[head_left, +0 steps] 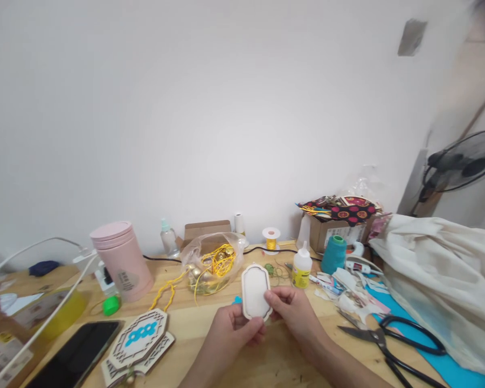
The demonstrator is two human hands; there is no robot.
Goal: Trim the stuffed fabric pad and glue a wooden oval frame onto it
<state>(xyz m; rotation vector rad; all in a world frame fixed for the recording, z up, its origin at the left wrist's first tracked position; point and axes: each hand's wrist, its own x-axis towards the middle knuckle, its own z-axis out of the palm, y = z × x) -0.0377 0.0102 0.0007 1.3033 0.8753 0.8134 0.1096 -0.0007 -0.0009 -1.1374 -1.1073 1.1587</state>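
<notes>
A pale wooden plaque [255, 288] with a scalloped frame and a white inner panel is held upright above the table. My left hand [236, 331] grips its lower left edge, thumb across the front. On the right edge, my right hand [293, 307] pinches it between thumb and fingers. A bit of blue [237, 299] shows just behind my left hand. To the left lie octagonal wooden pieces [139, 337] with a blue pattern and yellow cord. A white glue bottle [302, 268] with a yellow label stands right of the plaque.
Black-handled scissors [378, 337] lie at the right, near paper scraps, a teal thread cone [334, 255] and white cloth [440, 280]. A bag of bells and yellow cord [214, 264] sits behind. A pink canister [123, 261] and a phone [76, 353] are at the left.
</notes>
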